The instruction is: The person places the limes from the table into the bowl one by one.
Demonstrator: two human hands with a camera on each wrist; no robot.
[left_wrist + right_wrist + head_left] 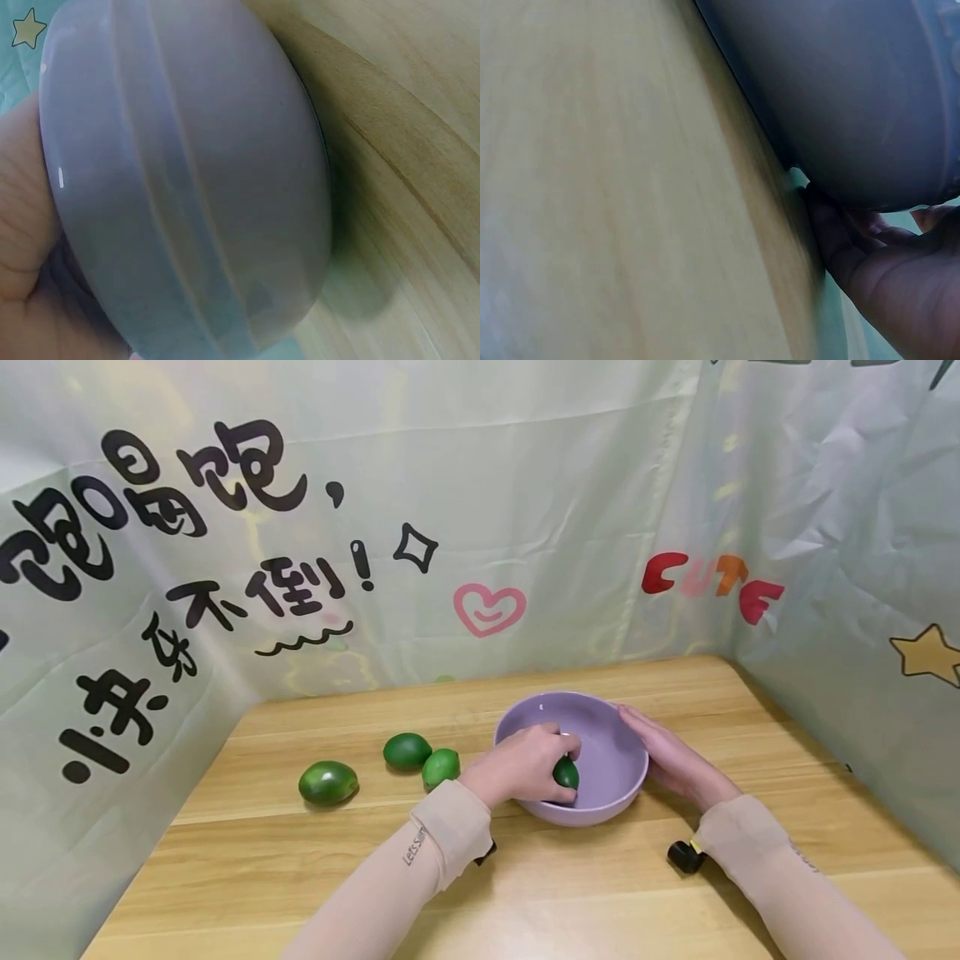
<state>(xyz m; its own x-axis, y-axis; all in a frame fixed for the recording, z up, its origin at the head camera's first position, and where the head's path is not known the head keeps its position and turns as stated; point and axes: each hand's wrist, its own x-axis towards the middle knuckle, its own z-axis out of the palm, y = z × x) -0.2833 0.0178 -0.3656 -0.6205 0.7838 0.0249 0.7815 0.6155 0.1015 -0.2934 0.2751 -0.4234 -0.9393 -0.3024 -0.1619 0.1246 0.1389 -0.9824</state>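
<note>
In the head view my left hand reaches over the near-left rim into a purple bowl. Its curled fingers and thumb grip a dark green lime low inside the bowl. My right hand rests along the bowl's right outer side, fingers extended. From the right wrist, its fingers touch the outside wall of the bowl. The left wrist view is filled by the bowl's outer wall, with part of the left hand at the edge; the lime is hidden there.
On the wooden table, left of the bowl, lie a dark green lime, a brighter lime close to the left forearm, and a larger yellow-green fruit. A printed cloth hangs behind and around the table.
</note>
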